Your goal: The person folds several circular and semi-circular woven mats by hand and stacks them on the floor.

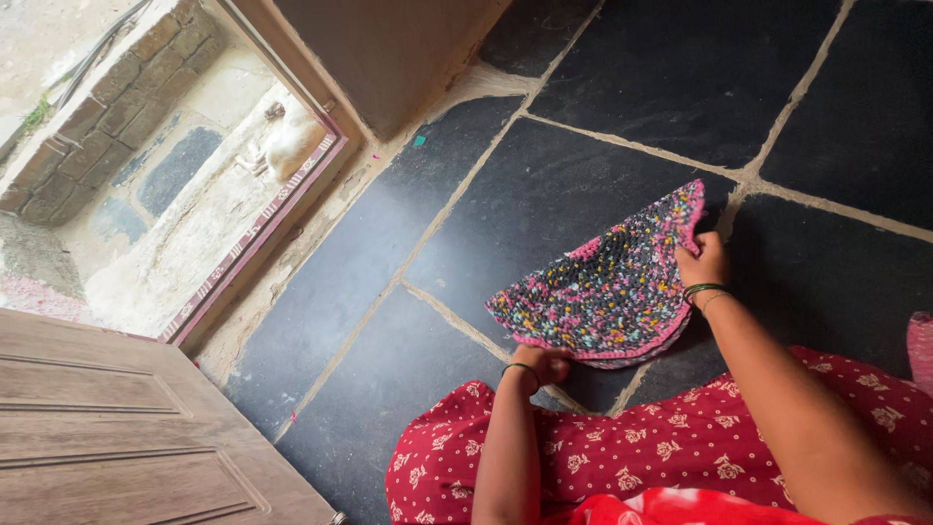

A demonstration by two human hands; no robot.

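On the dark stone floor [408, 379], laid in large slabs with pale mortar seams, lies a multicoloured crocheted mat [607, 282] with a pink edge, folded over into a half-round shape. It sits just ahead of the person's knees, straddling a seam between slabs. At its lower edge, the left hand [544, 366] has its grip pinched shut on the mat's near corner, close to the floor; a green bangle [519, 368] circles that wrist. Up at the mat's far pink corner, the right hand [702, 266] is clamped on the edge and lifts it slightly off the stone, with thin green bangles [704, 290] on its wrist. Both forearms reach out over a red garment with a small pale flower print [671, 447] that covers the lap along the bottom of the view. To the left, a brown panelled wooden door [126, 428] stands open beside a threshold with a patterned maroon strip [255, 243], and beyond it a worn stone step and a brick edge [87, 126] show outdoors.
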